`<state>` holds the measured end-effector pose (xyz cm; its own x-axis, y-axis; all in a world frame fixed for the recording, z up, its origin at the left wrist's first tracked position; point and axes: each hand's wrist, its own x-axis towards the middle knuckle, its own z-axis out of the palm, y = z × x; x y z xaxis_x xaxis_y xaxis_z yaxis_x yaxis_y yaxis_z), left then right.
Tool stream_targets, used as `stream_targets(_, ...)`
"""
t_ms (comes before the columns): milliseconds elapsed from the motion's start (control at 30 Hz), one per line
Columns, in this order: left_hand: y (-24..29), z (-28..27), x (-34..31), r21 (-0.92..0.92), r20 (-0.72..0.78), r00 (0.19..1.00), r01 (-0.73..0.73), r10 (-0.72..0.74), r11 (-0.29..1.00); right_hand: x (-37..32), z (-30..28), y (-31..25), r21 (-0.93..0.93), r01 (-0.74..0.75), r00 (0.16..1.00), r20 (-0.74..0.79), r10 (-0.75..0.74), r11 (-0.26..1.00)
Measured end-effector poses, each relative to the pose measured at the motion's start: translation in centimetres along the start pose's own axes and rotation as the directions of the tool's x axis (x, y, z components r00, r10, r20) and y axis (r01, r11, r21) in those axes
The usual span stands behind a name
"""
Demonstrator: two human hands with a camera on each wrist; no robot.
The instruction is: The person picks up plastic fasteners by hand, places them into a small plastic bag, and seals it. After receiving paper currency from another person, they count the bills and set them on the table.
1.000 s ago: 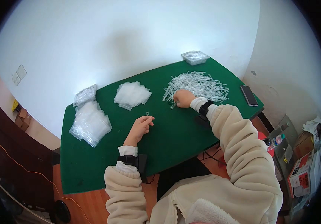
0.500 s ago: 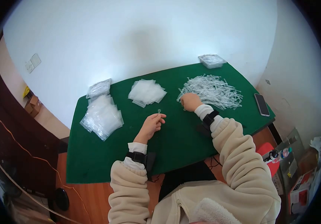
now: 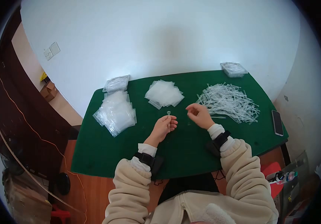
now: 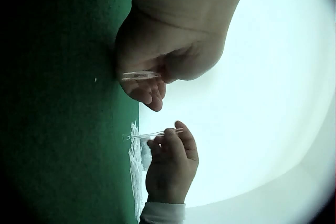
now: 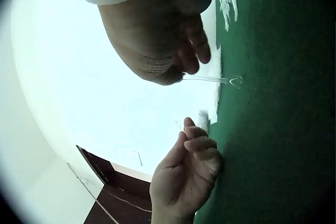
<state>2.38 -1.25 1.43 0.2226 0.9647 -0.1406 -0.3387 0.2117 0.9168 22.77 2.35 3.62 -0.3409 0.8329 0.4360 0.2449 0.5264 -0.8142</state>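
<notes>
My left hand [image 3: 164,127] is over the middle of the green table, its fingers curled round clear plastic sticks, with one looped end [image 3: 169,112] poking out past the thumb. In the left wrist view, the clear shafts [image 4: 140,76] lie across the fingers. My right hand [image 3: 200,116] is close by on the right, between the left hand and a pile of the same clear sticks [image 3: 229,102]. Between its thumb and fingertips it pinches a thin clear plastic stick [image 5: 207,79], the looped end pointing down toward the cloth in the right wrist view.
A fanned stack of clear bags [image 3: 164,94] lies beyond the left hand, and a larger bag stack [image 3: 116,114] is farther left. Filled clear packs [image 3: 116,83] and a clear box [image 3: 234,70] stand along the wall edge. A phone [image 3: 277,123] lies at the right edge.
My right hand has drawn back from the pile toward the left hand, now pinching a clear stick. The left hand keeps its hold, while the head view has turned, shifting the table rightward.
</notes>
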Motion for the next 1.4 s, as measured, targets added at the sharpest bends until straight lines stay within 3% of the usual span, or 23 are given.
stream_targets(33, -0.1, 0.1, 0.0, 0.000, -0.003, 1.000, 0.001, -0.001, 1.000, -0.2, 0.1, 0.5, 0.002, 0.000, 1.000, 0.002, 0.000, 1.000)
stream_targets(133, 0.1, 0.1, 0.0, -0.005, -0.061, 0.997, -0.051, 0.051, 0.999, -0.2, 0.6, 1.9, -0.151, 0.227, 0.958, 0.210, -0.193, 0.962)
stream_targets(300, 0.7, 0.0, -0.1, 0.082, -0.132, 0.986, -0.093, 0.103, 0.992, -0.5, 0.7, 0.0, -0.054, 0.091, 0.978, 0.191, -0.079, 0.994)
stream_targets(400, 1.2, -0.7, -0.4, -0.004, 0.023, 0.999, 0.023, -0.023, 1.000, -0.8, 0.8, -1.3, 0.015, 0.135, 0.899, 0.419, -0.129, 0.991)
stream_targets(433, 1.1, -0.7, -0.5, -0.006, 0.022, 0.999, 0.024, -0.024, 1.000, -1.0, 0.8, -1.2, 0.015, 0.133, 0.898, 0.420, -0.127, 0.991)
stream_targets(533, 1.3, -0.4, -0.6, 0.187, 0.169, 0.970, 0.142, -0.175, 0.972, -1.1, 1.1, -0.9, -0.031, 0.192, 0.843, 0.517, -0.149, 0.981)
stream_targets(567, 1.4, -0.1, -0.7, 0.181, 0.169, 0.972, 0.134, -0.165, 0.974, -1.0, 1.0, -1.1, -0.035, 0.198, 0.839, 0.524, -0.151, 0.979)
stream_targets(700, 1.0, 1.3, -1.5, 0.182, 0.269, 0.938, 0.172, -0.218, 0.968, -1.0, 0.9, -1.6, -0.030, 0.066, 0.924, 0.379, -0.050, 0.997)
stream_targets(800, 1.0, 1.8, -1.6, 0.168, 0.299, 0.928, 0.180, -0.224, 0.969, -0.9, 1.2, -1.3, 0.075, -0.025, 0.988, 0.156, 0.013, 0.997)
stream_targets(933, 0.7, 2.0, -1.6, 0.080, 0.316, 0.938, 0.122, -0.141, 0.989, -0.8, 1.5, -1.2, 0.180, -0.024, 0.999, 0.036, 0.018, 0.983)
stream_targets(967, 0.6, 2.0, -1.5, 0.079, 0.314, 0.940, 0.118, -0.137, 0.990, -0.8, 1.6, -1.3, 0.180, -0.022, 0.999, 0.038, 0.015, 0.983)
stream_targets(1067, 0.6, 1.9, -1.4, 0.032, 0.343, 0.935, 0.085, -0.090, 0.996, -0.9, 1.9, -1.5, 0.087, 0.167, 0.986, -0.006, -0.167, 0.982)
stream_targets(1400, 0.6, 2.2, -1.7, 0.103, 0.341, 0.940, -0.007, -0.028, 0.995, -1.0, 1.8, -1.3, 0.132, 0.080, 0.997, 0.002, -0.081, 0.988)
